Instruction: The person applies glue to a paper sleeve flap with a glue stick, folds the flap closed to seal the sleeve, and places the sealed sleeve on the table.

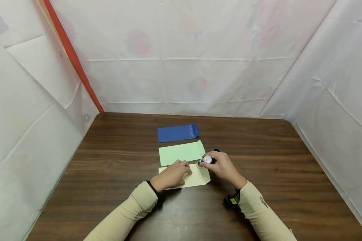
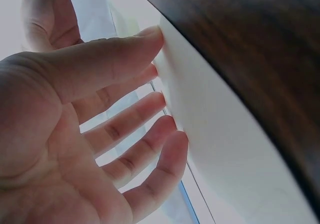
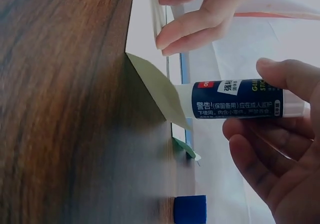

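White sheets (image 1: pixel 175 80) border a brown wooden table (image 1: pixel 108 160).

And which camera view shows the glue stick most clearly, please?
The right wrist view: there the glue stick appears large and side-on in the right hand, much of its printing visible. The head view shows it small, mainly its white end, partly covered by the hand. The left wrist view does not show it.

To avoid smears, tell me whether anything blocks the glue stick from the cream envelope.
Nothing visible stands between the glue stick, held in the right hand, and the cream envelope. The left hand rests on it, left of the glue stick.
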Available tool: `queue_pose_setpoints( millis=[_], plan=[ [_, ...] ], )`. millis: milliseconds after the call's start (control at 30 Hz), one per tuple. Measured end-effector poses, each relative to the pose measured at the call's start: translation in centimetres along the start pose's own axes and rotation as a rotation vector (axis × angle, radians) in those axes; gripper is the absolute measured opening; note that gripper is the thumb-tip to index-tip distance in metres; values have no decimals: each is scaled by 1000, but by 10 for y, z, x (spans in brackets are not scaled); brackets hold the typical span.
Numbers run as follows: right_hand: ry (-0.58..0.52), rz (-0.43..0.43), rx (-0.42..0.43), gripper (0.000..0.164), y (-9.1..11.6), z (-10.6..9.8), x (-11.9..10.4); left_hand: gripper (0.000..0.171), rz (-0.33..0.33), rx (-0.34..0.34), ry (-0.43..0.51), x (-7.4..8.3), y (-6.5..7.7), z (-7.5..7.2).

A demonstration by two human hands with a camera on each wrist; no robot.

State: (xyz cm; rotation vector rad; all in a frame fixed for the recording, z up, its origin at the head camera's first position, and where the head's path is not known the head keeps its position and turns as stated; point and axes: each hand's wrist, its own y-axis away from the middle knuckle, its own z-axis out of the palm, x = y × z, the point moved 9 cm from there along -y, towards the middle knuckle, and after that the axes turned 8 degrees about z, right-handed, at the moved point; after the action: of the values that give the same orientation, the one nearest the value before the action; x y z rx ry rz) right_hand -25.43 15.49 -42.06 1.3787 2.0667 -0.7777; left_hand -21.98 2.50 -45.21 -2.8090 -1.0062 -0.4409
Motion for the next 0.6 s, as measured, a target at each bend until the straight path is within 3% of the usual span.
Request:
queue_pose_setpoints(
  millis=[600],
  plan=[
    [67, -158, -122, 20, 17, 4, -23, 34, 16, 7, -5, 1, 1, -2]
  ],
)
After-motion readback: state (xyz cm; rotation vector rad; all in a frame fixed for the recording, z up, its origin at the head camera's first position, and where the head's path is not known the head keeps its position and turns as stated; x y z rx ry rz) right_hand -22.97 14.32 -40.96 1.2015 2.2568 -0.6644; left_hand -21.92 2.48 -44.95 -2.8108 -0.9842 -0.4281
